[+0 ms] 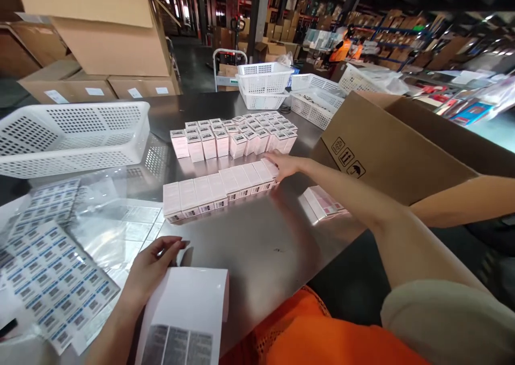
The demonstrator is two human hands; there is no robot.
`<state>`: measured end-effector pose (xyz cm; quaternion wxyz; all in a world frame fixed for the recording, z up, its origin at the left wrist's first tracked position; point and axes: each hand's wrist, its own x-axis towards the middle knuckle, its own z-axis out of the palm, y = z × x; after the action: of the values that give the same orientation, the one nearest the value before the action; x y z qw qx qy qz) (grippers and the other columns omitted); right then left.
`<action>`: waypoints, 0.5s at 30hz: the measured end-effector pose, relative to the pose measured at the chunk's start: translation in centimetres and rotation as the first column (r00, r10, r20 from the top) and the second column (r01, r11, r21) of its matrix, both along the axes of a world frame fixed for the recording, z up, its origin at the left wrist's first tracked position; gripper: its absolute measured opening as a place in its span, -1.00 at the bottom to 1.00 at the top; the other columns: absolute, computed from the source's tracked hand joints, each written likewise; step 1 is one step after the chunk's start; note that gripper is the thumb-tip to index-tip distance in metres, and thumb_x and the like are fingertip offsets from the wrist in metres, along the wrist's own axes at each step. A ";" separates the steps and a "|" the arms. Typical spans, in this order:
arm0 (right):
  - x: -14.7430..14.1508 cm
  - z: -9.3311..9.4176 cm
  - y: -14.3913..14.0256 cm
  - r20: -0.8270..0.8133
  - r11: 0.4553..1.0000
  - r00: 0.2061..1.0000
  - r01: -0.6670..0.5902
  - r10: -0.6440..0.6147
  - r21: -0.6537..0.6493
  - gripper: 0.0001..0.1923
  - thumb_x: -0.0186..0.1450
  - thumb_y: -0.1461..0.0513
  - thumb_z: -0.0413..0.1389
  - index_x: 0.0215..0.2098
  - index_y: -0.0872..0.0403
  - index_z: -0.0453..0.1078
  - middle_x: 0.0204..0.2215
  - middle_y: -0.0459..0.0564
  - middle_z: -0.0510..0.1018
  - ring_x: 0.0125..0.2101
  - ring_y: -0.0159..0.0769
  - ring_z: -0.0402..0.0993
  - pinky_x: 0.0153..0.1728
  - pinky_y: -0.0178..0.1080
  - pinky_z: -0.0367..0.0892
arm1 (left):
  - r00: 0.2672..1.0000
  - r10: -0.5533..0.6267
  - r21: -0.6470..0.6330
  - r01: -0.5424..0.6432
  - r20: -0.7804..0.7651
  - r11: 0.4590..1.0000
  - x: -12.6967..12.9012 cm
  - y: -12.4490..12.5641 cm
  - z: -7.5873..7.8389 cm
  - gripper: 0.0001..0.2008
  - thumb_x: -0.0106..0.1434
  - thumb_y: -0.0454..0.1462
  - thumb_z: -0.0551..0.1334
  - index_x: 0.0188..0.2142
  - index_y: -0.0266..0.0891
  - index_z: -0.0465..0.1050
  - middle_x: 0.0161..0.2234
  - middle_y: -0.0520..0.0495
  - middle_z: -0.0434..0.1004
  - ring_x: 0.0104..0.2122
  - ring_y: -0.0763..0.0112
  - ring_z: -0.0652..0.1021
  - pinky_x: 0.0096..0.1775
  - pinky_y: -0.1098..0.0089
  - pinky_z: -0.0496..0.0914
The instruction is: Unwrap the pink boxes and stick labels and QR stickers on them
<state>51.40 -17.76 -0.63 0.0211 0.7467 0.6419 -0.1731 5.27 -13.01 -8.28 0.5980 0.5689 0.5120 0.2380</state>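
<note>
A row of small pale-pink boxes lies across the metal table, barcode labels on their near ends. My right hand is at the row's right end, its fingers curled round the last box. Low on the left, my left hand has thumb and fingers pinched together; a small pale piece seems to show at the fingertips, too small to name. Just below it lies a white label sheet, with grey printed labels at its near end. Behind the row stands a block of upright pink boxes.
A large open carton leans at the right, beside a loose pink box. To the left are a white plastic basket and sheets of blue-and-white labels. More white baskets stand at the back. People in orange vests are farther off.
</note>
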 end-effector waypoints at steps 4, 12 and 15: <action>-0.3 0.1 0.2 -0.041 0.996 0.995 -0.088 0.087 -0.019 0.26 -0.24 0.10 0.45 0.35 0.17 0.04 0.25 0.21 0.13 0.24 0.15 0.15 0.24 -0.02 0.15 | 0.996 -0.067 -0.014 0.067 -0.061 0.998 -0.1 0.0 -0.1 -0.42 -0.16 0.11 0.47 -0.25 -0.22 0.60 -0.35 -0.12 0.66 -0.47 0.27 0.57 -0.51 0.40 0.37; -0.6 -1.7 -2.0 -0.104 0.987 0.991 -0.070 0.086 0.144 0.07 -0.01 0.00 0.39 0.34 0.17 0.10 0.28 0.23 0.09 0.27 0.11 0.11 0.31 0.00 0.06 | 0.997 0.029 0.018 -0.028 -0.077 0.999 0.6 -0.8 0.0 -0.49 -0.11 0.08 0.47 -0.25 -0.18 0.56 -0.25 -0.10 0.68 -0.40 0.29 0.61 -0.40 0.38 0.47; -0.5 -1.3 -3.2 -0.163 0.979 0.983 -0.049 0.081 0.196 0.21 -0.08 0.01 0.45 0.37 0.23 0.02 0.32 0.24 0.03 0.32 0.12 0.01 0.33 -0.07 0.02 | 0.986 0.012 0.028 -0.007 -0.163 1.000 0.2 -0.8 0.4 -0.47 -0.14 0.08 0.48 -0.25 -0.18 0.55 -0.23 -0.11 0.69 -0.20 0.14 0.64 -0.27 0.32 0.52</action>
<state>50.87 -20.97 -1.94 -0.1001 0.7063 0.6791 -0.1730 5.50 -13.80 -7.88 0.5451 0.5920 0.5588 0.2003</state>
